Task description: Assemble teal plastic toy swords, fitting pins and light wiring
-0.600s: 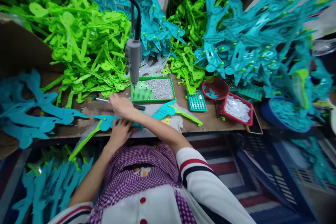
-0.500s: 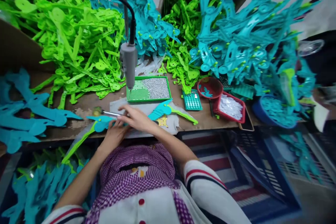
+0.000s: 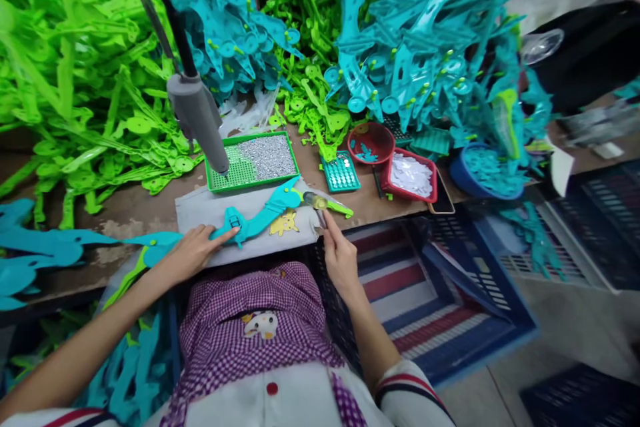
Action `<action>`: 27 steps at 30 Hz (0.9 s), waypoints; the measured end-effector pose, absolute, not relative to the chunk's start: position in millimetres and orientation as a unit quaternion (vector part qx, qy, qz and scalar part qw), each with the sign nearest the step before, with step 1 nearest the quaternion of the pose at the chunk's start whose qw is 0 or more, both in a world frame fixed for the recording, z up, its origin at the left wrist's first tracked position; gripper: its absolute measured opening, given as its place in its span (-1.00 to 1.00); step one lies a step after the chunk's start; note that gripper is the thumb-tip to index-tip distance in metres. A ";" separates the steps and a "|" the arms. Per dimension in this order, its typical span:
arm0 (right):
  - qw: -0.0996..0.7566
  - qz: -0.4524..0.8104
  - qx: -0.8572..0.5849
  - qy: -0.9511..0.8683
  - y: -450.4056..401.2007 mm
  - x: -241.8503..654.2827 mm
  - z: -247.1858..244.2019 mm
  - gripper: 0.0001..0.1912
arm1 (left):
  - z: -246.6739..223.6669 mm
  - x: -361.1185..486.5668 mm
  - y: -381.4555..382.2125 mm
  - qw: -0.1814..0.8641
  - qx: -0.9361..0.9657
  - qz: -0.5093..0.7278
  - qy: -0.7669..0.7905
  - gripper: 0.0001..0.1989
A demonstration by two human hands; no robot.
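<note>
On a grey cloth (image 3: 193, 210) at the table's front lies a long teal plastic part (image 3: 265, 213) with lime-green plastic arms (image 3: 340, 208) at its ends. My left hand (image 3: 193, 250) grips its left stretch, the index finger reaching across the teal surface near a small raised bracket (image 3: 233, 219). In my right hand (image 3: 340, 253) is a small hammer (image 3: 316, 200) with a yellowish, glassy-looking head and a metal handle. Its head is over the right joint of the part; I cannot tell whether it touches.
A grey powered screwdriver (image 3: 197, 113) hangs over a green tray (image 3: 295, 177) of small metal pieces. Heaps of lime parts (image 3: 100, 100) and teal parts (image 3: 420, 60) stand behind. Red bowl (image 3: 373, 140), red basket (image 3: 410, 197) and blue bowl (image 3: 465, 177) sit right; a blue crate (image 3: 510, 340) stands below.
My hands were together at the left joint and are now apart. The right hand has carried the hammer to the right joint. The view has shifted, and the screwdriver hangs more tilted.
</note>
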State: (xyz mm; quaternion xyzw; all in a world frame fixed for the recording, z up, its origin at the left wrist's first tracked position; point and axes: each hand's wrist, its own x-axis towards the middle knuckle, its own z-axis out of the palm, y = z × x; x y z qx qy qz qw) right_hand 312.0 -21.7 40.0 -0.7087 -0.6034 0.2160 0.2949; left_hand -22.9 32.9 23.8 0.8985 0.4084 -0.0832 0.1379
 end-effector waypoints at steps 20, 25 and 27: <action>0.232 0.227 -0.777 -0.540 -11.1 334.7 24.7 -0.47 | 10.8 -29.5 31.0 0.131 0.900 -0.026 0.414 -0.47; 0.251 0.181 -0.823 -0.477 -23.9 359.7 17.2 -0.44 | 8.7 -28.4 33.8 0.112 0.900 -0.044 0.420 -0.49; 0.230 0.192 -0.824 -0.482 -27.1 364.4 15.0 -0.46 | 9.2 -20.7 35.8 0.105 0.894 -0.055 0.432 -0.48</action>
